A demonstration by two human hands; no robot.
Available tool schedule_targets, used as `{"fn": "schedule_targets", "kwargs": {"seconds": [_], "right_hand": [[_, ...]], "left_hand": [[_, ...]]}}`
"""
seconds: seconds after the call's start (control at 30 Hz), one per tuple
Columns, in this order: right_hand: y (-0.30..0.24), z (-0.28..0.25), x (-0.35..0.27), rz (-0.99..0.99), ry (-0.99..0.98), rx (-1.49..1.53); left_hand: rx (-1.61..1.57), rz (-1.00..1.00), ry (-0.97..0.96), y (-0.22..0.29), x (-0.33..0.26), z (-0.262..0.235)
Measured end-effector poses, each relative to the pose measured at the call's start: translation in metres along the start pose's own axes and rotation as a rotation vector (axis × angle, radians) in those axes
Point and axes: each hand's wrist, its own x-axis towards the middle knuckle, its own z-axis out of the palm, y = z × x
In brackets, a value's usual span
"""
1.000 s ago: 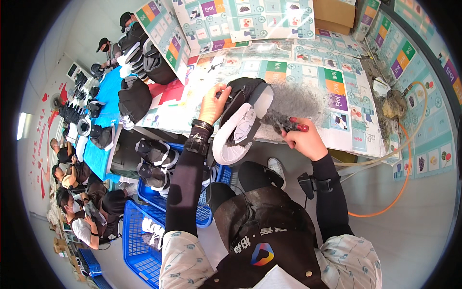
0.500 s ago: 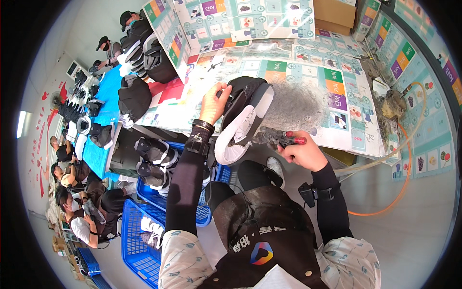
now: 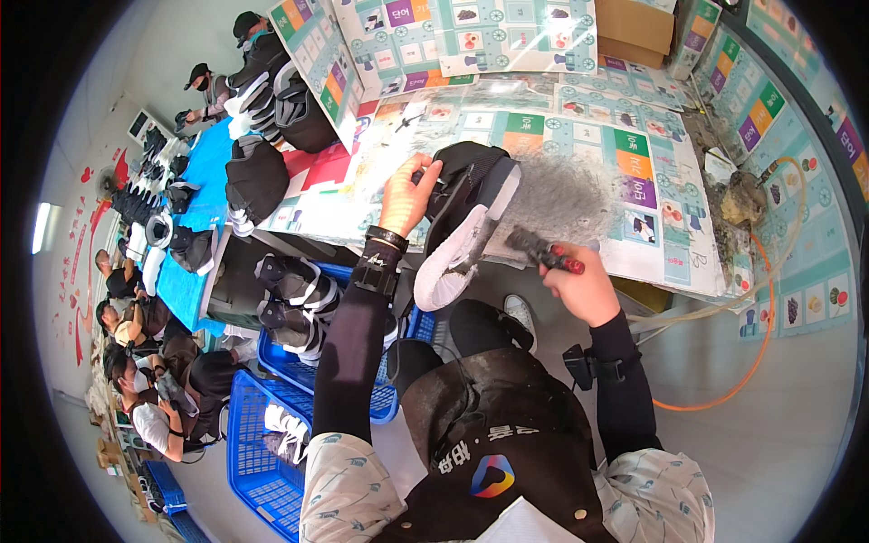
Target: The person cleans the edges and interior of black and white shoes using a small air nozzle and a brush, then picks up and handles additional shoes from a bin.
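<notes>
At far left, a seated co-worker (image 3: pixel 149 423) bends over a dark item beside a blue-covered table (image 3: pixel 181 306) lined with footwear. Nearer, a blue crate (image 3: pixel 252 443) stands on the floor, white-laced footwear inside. At center, the person's left hand (image 3: pixel 403 201) pinches the upper edge of a black-and-white shoe (image 3: pixel 472 188) between thumb and fingers, holding it tilted at the near edge of a paper-covered workbench (image 3: pixel 674 258), its pale sole toward the wearer. A firm pinch, well clear of the sole's edge, should steady the shoe and leave that edge exposed. Just right of it, a grimy, red-handled tool (image 3: pixel 541 248) points toward the sole without touching; an even gap and smooth passes along the rim would likely serve best. The right hand (image 3: pixel 587 288) is curled around the handle, below a gray speckled patch (image 3: pixel 568 195). At far right, an orange hose (image 3: pixel 759 346) loops downward.
</notes>
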Motion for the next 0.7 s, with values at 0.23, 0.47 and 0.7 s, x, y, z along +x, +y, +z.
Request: {"fn": "schedule_targets", "kwargs": {"seconds": [0.23,0.47,0.7], "right_hand": [[0.0,0.007,-0.009,-0.015,-0.037,-0.065],[-0.006,-0.018,-0.03,0.111,-0.112,0.346],[0.009,-0.06,-0.038,0.057,0.194,0.389]], "left_hand": [[-0.034,0.035,0.021,-0.003,0.004,0.002],[0.183,0.546,-0.205,0.072,0.015,-0.017],[0.619,0.98,-0.345,0.098,-0.004,-0.001]]}}
